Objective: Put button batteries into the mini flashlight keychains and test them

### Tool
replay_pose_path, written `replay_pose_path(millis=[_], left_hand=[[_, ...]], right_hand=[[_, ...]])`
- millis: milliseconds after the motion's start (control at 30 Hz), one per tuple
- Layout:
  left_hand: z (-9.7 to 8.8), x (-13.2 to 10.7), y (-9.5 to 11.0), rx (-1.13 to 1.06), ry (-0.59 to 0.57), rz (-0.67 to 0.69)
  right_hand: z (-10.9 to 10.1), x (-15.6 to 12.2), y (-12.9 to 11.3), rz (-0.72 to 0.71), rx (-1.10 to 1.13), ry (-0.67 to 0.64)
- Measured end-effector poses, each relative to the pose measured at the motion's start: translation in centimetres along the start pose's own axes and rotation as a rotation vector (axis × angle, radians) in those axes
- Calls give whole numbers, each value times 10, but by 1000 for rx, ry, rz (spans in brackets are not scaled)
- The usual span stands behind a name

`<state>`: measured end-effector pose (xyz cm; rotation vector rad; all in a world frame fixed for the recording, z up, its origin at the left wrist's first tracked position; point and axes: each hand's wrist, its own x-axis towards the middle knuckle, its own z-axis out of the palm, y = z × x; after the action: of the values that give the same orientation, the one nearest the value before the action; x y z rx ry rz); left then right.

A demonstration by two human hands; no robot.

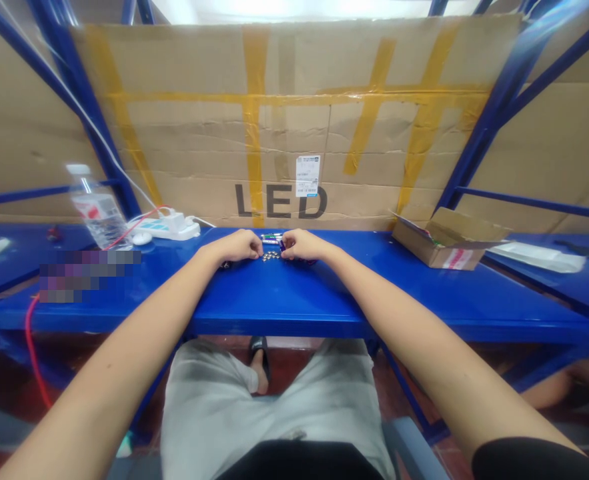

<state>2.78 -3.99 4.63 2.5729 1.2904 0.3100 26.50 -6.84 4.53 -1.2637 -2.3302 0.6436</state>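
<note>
Blue table point(279, 300): small shiny pieces point(271, 255) between left hand point(241, 246), grip unclear, and right hand point(300, 245), pinching purple item point(281, 247).

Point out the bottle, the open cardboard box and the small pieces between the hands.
Bottle point(105, 216), head view: its clear body.
Open cardboard box point(439, 257), head view: front wall.
Small pieces point(271, 255), head view: middle of the cluster.

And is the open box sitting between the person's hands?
No, the open box sits to the right of the right hand.
</note>
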Motion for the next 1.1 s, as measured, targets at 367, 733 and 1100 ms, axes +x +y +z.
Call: replay_pose_path(millis=[367,733,1100], left_hand=[[-4,-6,-11,-34,22,-69],[3,-8,29,-62,406,173],[22,2,40,258,503,457]], right_hand=[[-1,3,3,-48,20,-32],[0,9,14,-41,88,-49],[-4,12,19,-224,-31,170]])
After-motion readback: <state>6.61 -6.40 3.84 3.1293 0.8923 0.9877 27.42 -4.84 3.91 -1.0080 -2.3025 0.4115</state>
